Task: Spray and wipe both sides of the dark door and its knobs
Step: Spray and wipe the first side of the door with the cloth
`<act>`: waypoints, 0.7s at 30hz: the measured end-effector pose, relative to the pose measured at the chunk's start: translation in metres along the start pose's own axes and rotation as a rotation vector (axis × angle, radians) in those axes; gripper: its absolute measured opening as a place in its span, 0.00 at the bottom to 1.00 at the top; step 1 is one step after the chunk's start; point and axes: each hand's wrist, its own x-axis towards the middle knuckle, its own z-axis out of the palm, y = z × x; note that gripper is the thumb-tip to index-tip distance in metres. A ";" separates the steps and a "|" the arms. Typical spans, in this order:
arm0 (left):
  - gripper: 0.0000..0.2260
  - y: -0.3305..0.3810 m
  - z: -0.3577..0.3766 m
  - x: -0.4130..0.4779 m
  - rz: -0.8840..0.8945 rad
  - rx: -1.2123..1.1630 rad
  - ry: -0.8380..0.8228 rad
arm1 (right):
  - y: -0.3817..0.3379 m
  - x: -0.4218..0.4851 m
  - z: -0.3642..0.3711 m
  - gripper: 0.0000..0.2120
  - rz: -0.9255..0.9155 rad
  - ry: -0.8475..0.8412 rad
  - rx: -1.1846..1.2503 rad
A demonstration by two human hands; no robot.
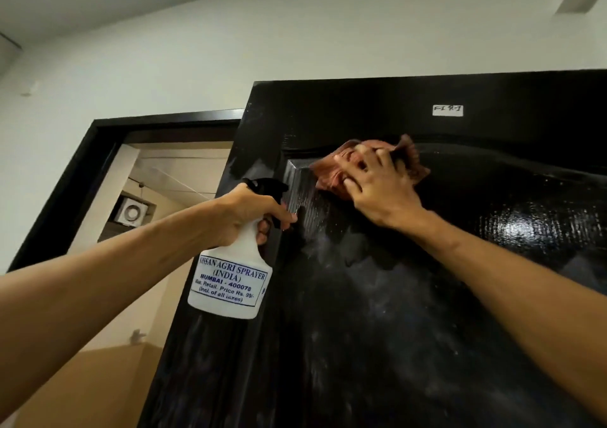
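Note:
The dark glossy door fills the right half of the view, seen from below, its panel speckled with spray droplets. My right hand presses a reddish-brown cloth flat against the upper left corner of the raised panel. My left hand grips the neck of a white spray bottle with a black trigger head, held just left of the panel near the door's edge. No knob is in view.
A small white label sits near the door's top. To the left, the black door frame opens onto a beige-tiled room with a white exhaust fan. White wall and ceiling are above.

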 end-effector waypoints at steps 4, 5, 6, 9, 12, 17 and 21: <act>0.08 -0.005 -0.018 -0.001 0.001 -0.010 0.030 | -0.041 -0.008 0.012 0.28 -0.147 0.004 -0.046; 0.09 -0.005 -0.021 -0.002 -0.009 -0.013 0.044 | -0.059 -0.025 0.021 0.28 -0.279 -0.046 -0.054; 0.10 -0.006 -0.025 -0.004 -0.023 -0.006 0.059 | -0.075 -0.037 0.027 0.27 -0.383 -0.119 -0.056; 0.11 -0.009 -0.034 -0.008 -0.030 0.025 0.076 | -0.078 -0.026 0.030 0.26 -0.399 -0.178 -0.029; 0.09 -0.013 -0.045 -0.010 -0.007 0.031 0.090 | -0.065 0.003 0.023 0.26 -0.132 -0.031 -0.041; 0.13 -0.029 -0.080 -0.002 -0.005 0.053 0.110 | -0.109 -0.019 0.034 0.28 -0.380 -0.194 -0.058; 0.09 -0.036 -0.106 0.007 -0.004 0.075 0.072 | -0.112 0.032 0.028 0.27 -0.107 -0.030 0.005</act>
